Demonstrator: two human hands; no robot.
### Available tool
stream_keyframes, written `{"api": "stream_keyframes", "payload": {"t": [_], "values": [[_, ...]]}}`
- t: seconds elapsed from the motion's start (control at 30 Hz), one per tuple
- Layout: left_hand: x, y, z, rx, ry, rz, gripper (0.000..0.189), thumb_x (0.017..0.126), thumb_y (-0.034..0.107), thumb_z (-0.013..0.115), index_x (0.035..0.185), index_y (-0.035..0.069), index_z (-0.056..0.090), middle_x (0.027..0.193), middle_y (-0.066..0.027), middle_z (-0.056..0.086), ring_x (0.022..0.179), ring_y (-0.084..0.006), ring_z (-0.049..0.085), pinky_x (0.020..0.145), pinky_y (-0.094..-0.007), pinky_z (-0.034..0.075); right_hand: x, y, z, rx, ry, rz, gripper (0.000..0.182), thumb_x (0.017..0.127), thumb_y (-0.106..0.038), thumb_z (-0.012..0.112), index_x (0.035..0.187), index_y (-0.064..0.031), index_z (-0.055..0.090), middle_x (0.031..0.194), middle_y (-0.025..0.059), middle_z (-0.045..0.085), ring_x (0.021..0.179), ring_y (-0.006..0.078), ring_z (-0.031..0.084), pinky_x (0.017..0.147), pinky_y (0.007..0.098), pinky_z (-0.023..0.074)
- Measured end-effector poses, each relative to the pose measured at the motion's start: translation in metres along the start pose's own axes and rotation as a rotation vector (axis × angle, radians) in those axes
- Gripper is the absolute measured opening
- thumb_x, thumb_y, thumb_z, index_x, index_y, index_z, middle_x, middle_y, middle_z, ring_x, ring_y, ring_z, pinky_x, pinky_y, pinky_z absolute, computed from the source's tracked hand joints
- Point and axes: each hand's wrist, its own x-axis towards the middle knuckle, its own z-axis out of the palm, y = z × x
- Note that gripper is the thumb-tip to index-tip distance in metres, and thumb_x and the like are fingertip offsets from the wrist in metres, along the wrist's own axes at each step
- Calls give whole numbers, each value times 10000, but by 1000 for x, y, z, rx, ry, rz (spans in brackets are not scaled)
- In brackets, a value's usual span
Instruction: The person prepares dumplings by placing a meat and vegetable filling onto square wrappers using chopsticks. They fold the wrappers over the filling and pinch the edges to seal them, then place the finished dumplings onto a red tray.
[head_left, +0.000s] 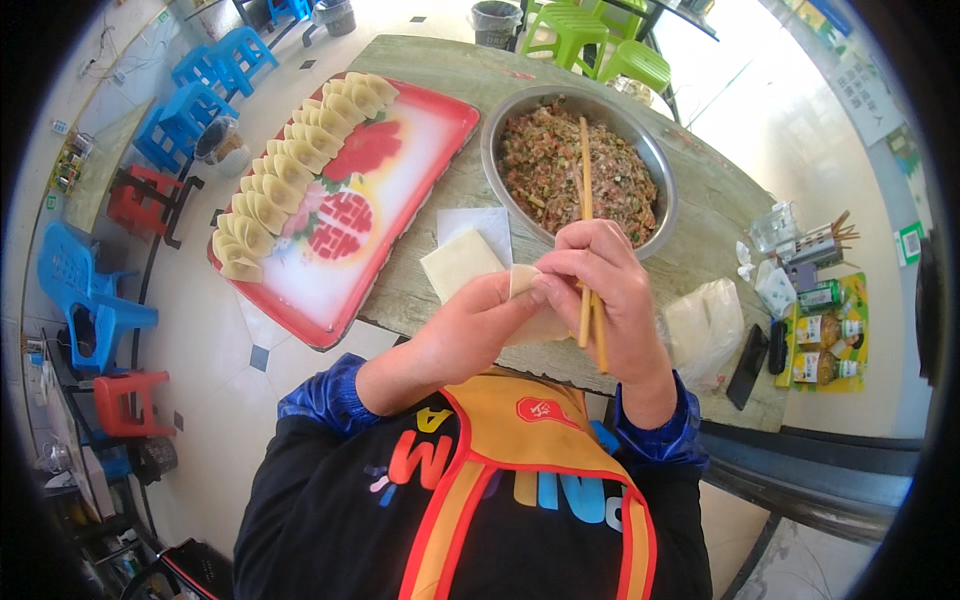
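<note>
Between my left hand (472, 319) and my right hand (611, 289) a dough wrapper (523, 280) is pinched and partly folded; the fingers hide much of it. Two wooden chopsticks (585, 169) are also in my right hand, their far ends above the minced filling (536, 165) in a steel bowl (666, 225). Beyond my left hand, square wrappers (461, 264) lie on a white sheet (484, 225). Pale dough (538, 331) shows below my fingers; whether it belongs to the held wrapper I cannot tell. Folded wontons (281, 176) line the left side of a red-rimmed tray (442, 120).
On the table (420, 67), right of my hand, lie a plastic bag of pale wrappers (705, 326) and a black phone-like object (748, 367). Drinks (817, 330), a glass jug (774, 227) and a skewer holder (814, 247) stand farther right. Blue stools (240, 60) occupy the floor at left.
</note>
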Motion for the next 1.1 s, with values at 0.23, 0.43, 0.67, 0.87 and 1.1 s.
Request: {"api": "stream_keyframes", "payload": {"t": [0.23, 0.43, 0.67, 0.87, 1.1], "values": [[-4, -1, -1, -254, 65, 69, 393, 1100, 242, 505, 1343, -58, 578, 1186, -143, 715, 1089, -226, 703, 971, -368, 553, -9, -11, -36, 45, 101, 64, 203, 954, -180, 651, 984, 14, 702, 1109, 147, 703, 943, 298, 671, 820, 394, 524], [0, 0, -12, -339, 120, 16, 434, 1073, 181, 534, 1420, -74, 482, 1234, -207, 693, 1138, -310, 698, 1003, -455, 557, -50, -32, -115, 121, 52, 72, 595, 1077, -450, 424, 1000, 53, 731, 977, 181, 762, 812, 307, 701, 747, 388, 526], [6, -3, -6, -289, 108, -26, 453, 1051, 164, 577, 1422, -76, 478, 1211, -212, 702, 1104, -319, 711, 986, -453, 567, -66, -6, -91, 62, -50, 199, 290, 1015, -205, 568, 945, 33, 718, 913, 153, 734, 808, 296, 654, 735, 376, 510], [7, -4, -9, -305, 85, -43, 437, 1052, 162, 574, 1411, -71, 485, 1211, -209, 700, 1091, -309, 713, 955, -430, 576, -63, 7, -77, 6, -26, 279, 145, 963, -93, 634, 936, 28, 710, 921, 148, 734, 815, 286, 664, 752, 374, 519], [11, -9, -13, -298, 40, -48, 404, 1051, 159, 568, 1380, -67, 507, 1245, -201, 683, 1098, -297, 708, 954, -423, 575, -72, -7, -96, 34, 61, 414, 118, 938, -4, 602, 884, 57, 687, 886, 158, 735, 796, 261, 696, 752, 361, 548]]}}
